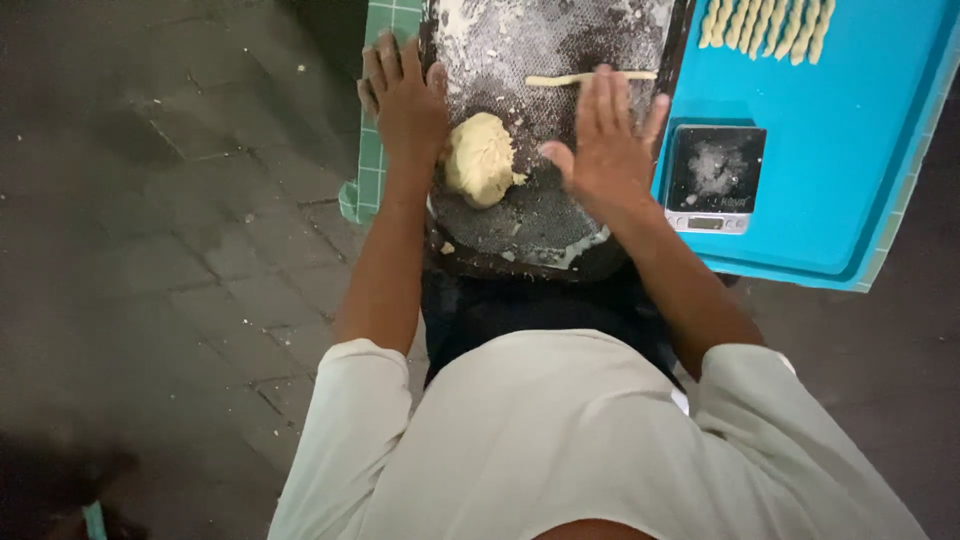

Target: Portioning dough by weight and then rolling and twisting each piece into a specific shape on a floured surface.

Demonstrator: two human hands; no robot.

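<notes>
Dough lump (480, 157): on board (560, 40), near its left edge, just right of left hand (405, 100).
Dough rope (590, 77): on board, toward right edge, at fingertips of right hand (605, 140).
Scale (715, 178): on tray (880, 150), at near left corner.
Twisted pieces (765, 28): on tray, along far edge.
Tray: right of board.

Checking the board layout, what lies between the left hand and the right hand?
In the head view, the dough lump sits on the floured board between the left hand and right hand.

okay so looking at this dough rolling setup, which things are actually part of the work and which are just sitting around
In use:
right hand on the thin dough rope
left hand flat beside the dough lump
floured dark board

Lying about:
small scale
twisted dough pieces
blue tray
green checked cloth
</notes>
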